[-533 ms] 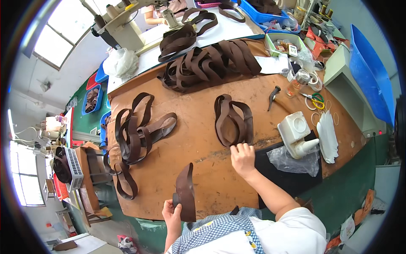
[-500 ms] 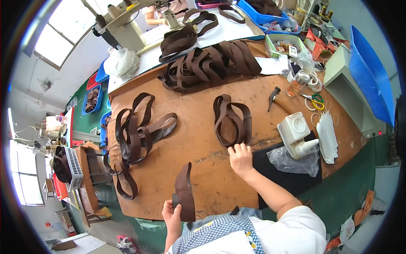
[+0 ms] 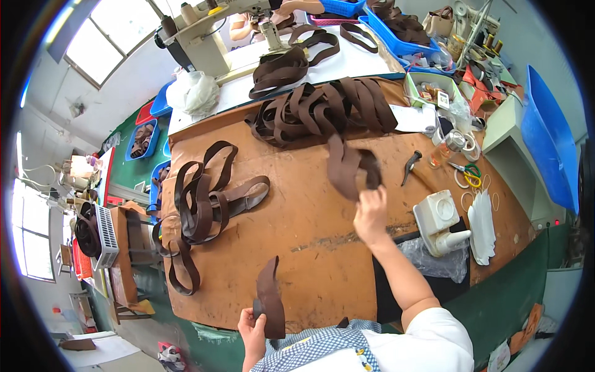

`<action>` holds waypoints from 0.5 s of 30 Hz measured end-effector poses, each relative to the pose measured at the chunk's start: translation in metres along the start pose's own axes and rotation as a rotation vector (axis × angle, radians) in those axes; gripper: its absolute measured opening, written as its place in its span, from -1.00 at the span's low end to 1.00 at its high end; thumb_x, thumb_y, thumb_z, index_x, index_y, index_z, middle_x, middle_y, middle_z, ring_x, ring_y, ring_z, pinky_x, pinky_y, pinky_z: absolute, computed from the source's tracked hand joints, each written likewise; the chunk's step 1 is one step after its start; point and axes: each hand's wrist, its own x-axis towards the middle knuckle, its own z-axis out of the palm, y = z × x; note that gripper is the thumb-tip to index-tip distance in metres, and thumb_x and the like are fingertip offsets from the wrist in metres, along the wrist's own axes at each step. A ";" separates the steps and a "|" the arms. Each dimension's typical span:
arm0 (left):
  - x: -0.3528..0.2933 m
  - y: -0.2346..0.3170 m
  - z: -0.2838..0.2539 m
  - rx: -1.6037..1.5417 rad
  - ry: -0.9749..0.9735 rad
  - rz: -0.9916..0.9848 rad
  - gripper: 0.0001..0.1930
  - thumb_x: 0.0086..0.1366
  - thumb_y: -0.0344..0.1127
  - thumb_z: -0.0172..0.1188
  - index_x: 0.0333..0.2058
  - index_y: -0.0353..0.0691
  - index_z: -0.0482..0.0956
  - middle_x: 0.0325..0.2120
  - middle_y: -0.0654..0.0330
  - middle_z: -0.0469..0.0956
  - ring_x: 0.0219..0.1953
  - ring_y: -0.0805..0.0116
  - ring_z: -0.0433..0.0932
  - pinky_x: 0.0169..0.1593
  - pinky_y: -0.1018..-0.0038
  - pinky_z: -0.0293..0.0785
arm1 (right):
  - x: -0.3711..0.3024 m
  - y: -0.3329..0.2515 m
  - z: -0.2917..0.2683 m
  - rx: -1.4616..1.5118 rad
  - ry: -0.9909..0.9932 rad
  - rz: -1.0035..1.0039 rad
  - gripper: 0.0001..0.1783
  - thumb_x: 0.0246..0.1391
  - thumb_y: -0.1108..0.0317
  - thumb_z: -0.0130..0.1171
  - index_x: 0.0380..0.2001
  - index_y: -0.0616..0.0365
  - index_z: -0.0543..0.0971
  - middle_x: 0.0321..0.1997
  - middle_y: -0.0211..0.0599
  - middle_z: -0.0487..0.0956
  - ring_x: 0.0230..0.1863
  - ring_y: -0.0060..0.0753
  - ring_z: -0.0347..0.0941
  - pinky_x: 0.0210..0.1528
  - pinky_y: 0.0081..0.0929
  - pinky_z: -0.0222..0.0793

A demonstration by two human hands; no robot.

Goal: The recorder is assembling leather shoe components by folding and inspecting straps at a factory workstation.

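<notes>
Between the thumb and fingers of my left hand [image 3: 252, 332] is a short brown leather strip [image 3: 271, 305], upright near the table's front edge, its free end pointing away from me. My right hand [image 3: 371, 217] pinches a looped brown strap [image 3: 344, 172], smeared by motion, over the right middle of the brown-topped table [image 3: 297, 211]. Just beyond it lies a long heap of brown straps [image 3: 322, 115]. More looped straps [image 3: 201, 201] lie loosely at the table's left.
On the right stand a white glue dispenser [image 3: 437, 214] on a black mat, a dark-headed tool [image 3: 410, 166], scissors [image 3: 466, 173] and a glass jar [image 3: 447, 147]. A sewing machine [image 3: 211, 43] stands at the far side, with a person's arms [image 3: 240, 28] behind it.
My right hand has moved away from me, lifting the looped strap off the table toward the heap. My left hand keeps its hold on the leather strip; the view has shifted slightly.
</notes>
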 end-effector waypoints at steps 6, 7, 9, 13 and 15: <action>0.010 0.005 0.010 0.009 0.063 -0.045 -0.88 0.22 -0.60 0.12 -0.28 -0.33 0.40 -0.39 0.30 0.49 -0.36 0.63 0.41 -0.26 0.69 0.33 | 0.128 0.071 -0.024 -0.146 0.384 -0.069 -0.69 -0.20 0.68 0.03 -0.29 0.27 0.52 -0.31 -0.07 0.50 -0.11 0.03 0.40 0.27 0.06 0.12; 0.012 0.002 0.009 0.016 0.062 -0.041 -0.88 0.22 -0.60 0.12 -0.28 -0.33 0.40 -0.39 0.30 0.49 -0.36 0.63 0.42 -0.26 0.69 0.34 | 0.147 0.102 -0.018 -0.120 0.420 -0.009 -0.68 -0.20 0.68 0.02 -0.27 0.27 0.53 -0.29 -0.04 0.51 -0.10 0.05 0.39 0.26 0.02 0.14; 0.018 -0.002 0.010 0.021 0.059 -0.039 -0.88 0.22 -0.60 0.12 -0.28 -0.33 0.41 -0.39 0.30 0.49 -0.35 0.63 0.42 -0.26 0.69 0.34 | 0.176 0.170 -0.006 -0.073 0.434 0.098 -0.61 -0.22 0.68 0.00 -0.22 0.29 0.55 -0.23 0.01 0.55 -0.08 0.10 0.40 0.23 -0.07 0.20; 0.024 -0.003 0.012 0.029 0.080 -0.081 -0.87 0.20 -0.60 0.12 -0.28 -0.31 0.41 -0.40 0.33 0.48 -0.35 0.64 0.41 -0.24 0.69 0.32 | 0.195 0.253 0.035 -0.077 -0.047 0.352 -0.55 -0.17 0.60 0.03 -0.11 0.27 0.58 -0.12 0.11 0.59 0.01 0.14 0.47 0.13 -0.16 0.35; 0.032 -0.004 0.020 0.032 0.051 -0.087 -0.87 0.22 -0.60 0.12 -0.27 -0.32 0.40 -0.38 0.31 0.48 -0.34 0.64 0.42 -0.25 0.69 0.34 | 0.188 0.296 0.054 -0.343 -0.437 0.511 -0.61 -0.08 0.51 0.05 -0.11 0.20 0.60 -0.09 0.15 0.58 0.04 0.13 0.48 0.14 -0.13 0.37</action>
